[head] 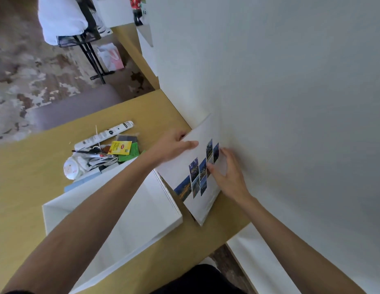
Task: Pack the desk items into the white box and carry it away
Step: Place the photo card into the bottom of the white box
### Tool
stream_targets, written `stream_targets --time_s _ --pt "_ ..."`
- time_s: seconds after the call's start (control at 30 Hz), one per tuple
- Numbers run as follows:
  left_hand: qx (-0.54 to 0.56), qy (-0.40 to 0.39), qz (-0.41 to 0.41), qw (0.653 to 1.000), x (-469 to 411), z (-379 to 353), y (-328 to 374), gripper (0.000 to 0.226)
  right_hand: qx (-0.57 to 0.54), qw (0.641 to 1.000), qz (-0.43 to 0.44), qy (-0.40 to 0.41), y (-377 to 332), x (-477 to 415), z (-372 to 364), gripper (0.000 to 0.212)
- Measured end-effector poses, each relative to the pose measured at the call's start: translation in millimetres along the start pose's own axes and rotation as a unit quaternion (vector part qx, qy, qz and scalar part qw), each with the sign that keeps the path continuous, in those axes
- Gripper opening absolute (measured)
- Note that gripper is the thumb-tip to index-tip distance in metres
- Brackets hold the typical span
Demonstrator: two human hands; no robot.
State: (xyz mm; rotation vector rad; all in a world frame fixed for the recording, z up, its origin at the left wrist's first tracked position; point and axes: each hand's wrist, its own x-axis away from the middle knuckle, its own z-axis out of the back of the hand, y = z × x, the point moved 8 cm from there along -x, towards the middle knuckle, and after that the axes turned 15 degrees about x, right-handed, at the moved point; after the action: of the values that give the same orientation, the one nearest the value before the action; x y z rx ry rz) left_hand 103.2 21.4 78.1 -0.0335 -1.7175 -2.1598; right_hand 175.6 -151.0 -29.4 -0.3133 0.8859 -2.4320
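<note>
A white book [197, 183] with slanted blue photo strips on its cover leans against the wall on the wooden desk [36, 166]. My left hand [172, 146] grips its upper far edge. My right hand [229, 172] rests flat on its cover near the wall, fingers spread. The white box [159, 211] stands open on the desk just left of the book, under my left forearm. Beyond the box lies a pile of small items: a white power strip [104, 134], a yellow tea packet [119, 147], green cards [129, 152], scissors [89, 151] and a round white container [70, 169].
A white wall [269, 81] runs along the desk's right side. A black stool [87, 45] with white cloth and a pink and white bag [110, 57] stand on the patterned carpet [25, 81] beyond the desk. A white panel [259, 262] sits low at the right.
</note>
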Motion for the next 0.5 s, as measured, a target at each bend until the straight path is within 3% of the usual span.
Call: stream_targets --time_s 0.07,0.17,0.3,0.4,0.5 --pt "0.045 0.041 -0.061 0.996 30.7 17.8 21.6 0.013 -0.018 1.0 -0.012 0.014 -15.7 3.4 4.4 0.083" --pt "0.197 0.12 -0.105 0.967 74.9 63.4 18.6 0.016 -0.06 0.997 -0.036 0.018 -39.4 6.5 4.3 0.091" --pt "0.349 0.206 -0.097 0.909 132.3 120.3 -30.5 0.017 -0.239 0.967 -0.085 -0.014 -81.1 -2.2 0.4 0.075" --pt "0.297 0.276 -0.091 0.909 184.3 157.7 -76.7 0.01 -0.239 0.969 -0.047 -0.049 -122.1 -11.1 -12.5 0.046" --pt "0.205 0.345 -0.066 0.914 239.1 190.3 -122.4 0.039 -0.226 0.971 0.026 -0.069 -165.7 -3.6 -35.9 0.037"
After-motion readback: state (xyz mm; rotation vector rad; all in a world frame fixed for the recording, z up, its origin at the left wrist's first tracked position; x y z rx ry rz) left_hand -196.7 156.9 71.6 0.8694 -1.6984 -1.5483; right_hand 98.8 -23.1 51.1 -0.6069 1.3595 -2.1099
